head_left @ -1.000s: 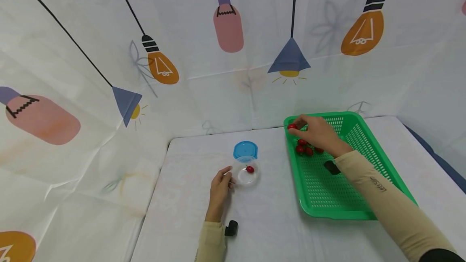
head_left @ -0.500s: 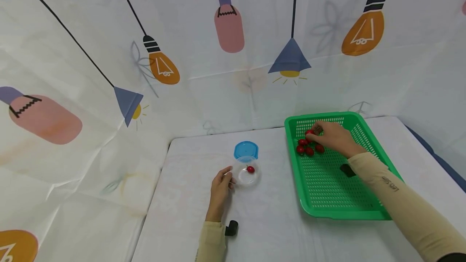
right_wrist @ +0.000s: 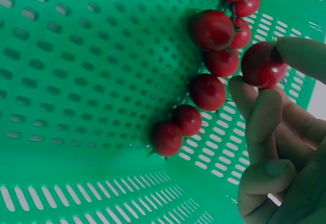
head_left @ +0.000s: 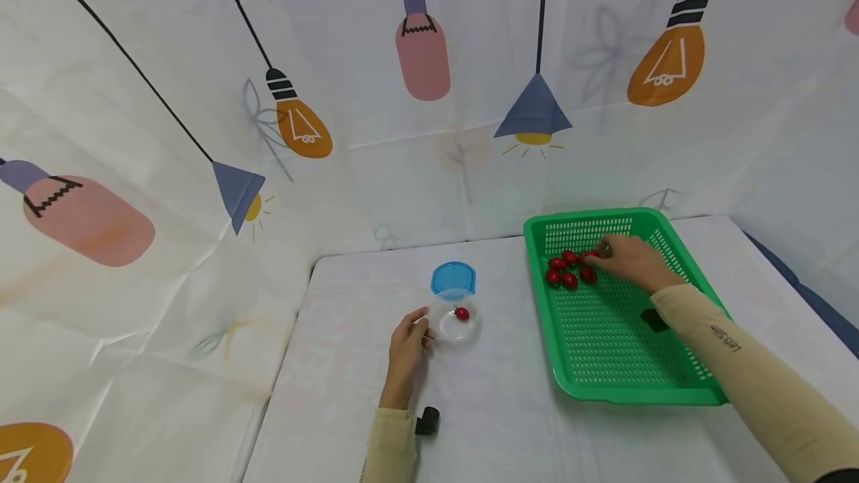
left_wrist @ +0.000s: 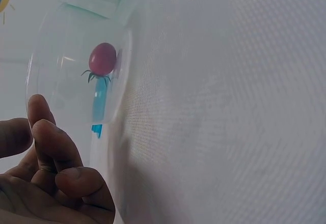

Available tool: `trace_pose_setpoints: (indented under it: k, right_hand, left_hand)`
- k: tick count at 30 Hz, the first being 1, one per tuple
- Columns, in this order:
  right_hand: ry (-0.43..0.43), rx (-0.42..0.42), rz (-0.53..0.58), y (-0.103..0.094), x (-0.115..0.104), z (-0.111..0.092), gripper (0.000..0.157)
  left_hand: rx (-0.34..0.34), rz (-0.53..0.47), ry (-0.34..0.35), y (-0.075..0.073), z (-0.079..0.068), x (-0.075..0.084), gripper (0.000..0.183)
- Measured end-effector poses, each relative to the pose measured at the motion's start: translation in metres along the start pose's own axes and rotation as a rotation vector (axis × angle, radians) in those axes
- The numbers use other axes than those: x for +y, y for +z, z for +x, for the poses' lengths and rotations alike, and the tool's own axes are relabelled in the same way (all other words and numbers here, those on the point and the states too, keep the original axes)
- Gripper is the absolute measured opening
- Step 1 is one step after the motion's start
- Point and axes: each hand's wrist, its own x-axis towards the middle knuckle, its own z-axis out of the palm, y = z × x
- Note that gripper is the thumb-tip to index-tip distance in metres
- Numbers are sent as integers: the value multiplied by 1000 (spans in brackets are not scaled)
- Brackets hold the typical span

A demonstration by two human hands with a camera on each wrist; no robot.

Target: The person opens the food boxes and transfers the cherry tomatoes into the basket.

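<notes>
My left hand (head_left: 406, 352) pinches the rim of a clear round plastic tub (head_left: 443, 332) standing on the white table. One cherry tomato (head_left: 461, 314) with a green calyx lies inside; the left wrist view shows it through the clear wall. A blue lid (head_left: 452, 277) is at the tub's far side. Over the green basket (head_left: 567, 379), my right hand (head_left: 631, 261) pinches another cherry tomato (right_wrist: 263, 64) between thumb and fingertips. Several more cherry tomatoes (right_wrist: 208, 91) lie close beside it on the basket floor.
The perforated basket has raised sides and stands at the right of the table (head_left: 496, 401). Behind the table hangs a white cloth (head_left: 376, 192) printed with lamps and bulbs. A small black wrist camera (head_left: 427, 421) sits on the left sleeve.
My right hand has moved from the basket's far left corner rightward and a little nearer, among the cherry tomatoes. My left hand and the tub have stayed in place.
</notes>
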Motion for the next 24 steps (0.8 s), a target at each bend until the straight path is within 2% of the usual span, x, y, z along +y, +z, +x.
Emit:
trace_pose_setpoints:
  k: [9, 24]
  right_hand:
    - [58, -59, -15, 7, 5, -1, 42]
    - [63, -102, -23, 14, 9, 0, 36]
  left_hand:
    - [6, 7, -11, -1, 0, -2, 34]
    - [13, 16, -5, -3, -2, 0, 34]
